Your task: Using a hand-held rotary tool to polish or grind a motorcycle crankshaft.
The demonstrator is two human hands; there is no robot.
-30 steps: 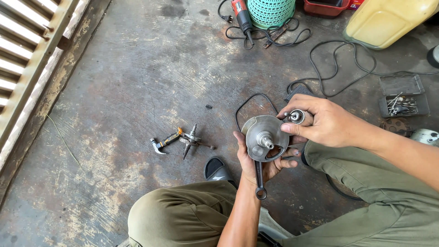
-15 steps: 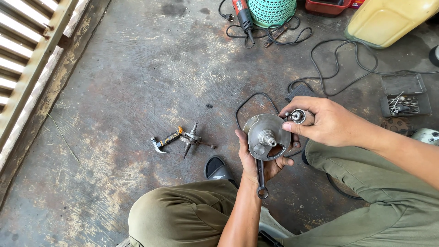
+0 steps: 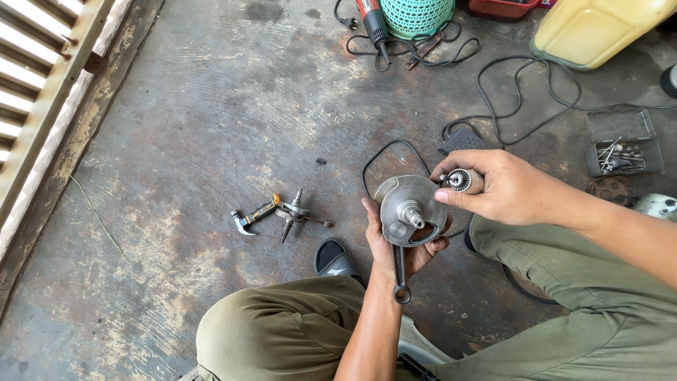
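Left hand (image 3: pixel 402 243) cupped under crankshaft (image 3: pixel 407 212), steadying it; right hand (image 3: pixel 504 189) pinching drill chuck (image 3: pixel 462 180). Best kept level, aligned with shaft.

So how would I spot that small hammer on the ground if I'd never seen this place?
Start at the concrete floor, left of the person's bent knee. The hammer lies beside a spiked metal puller. Unlike that bare steel piece, it has a black-and-orange grip.
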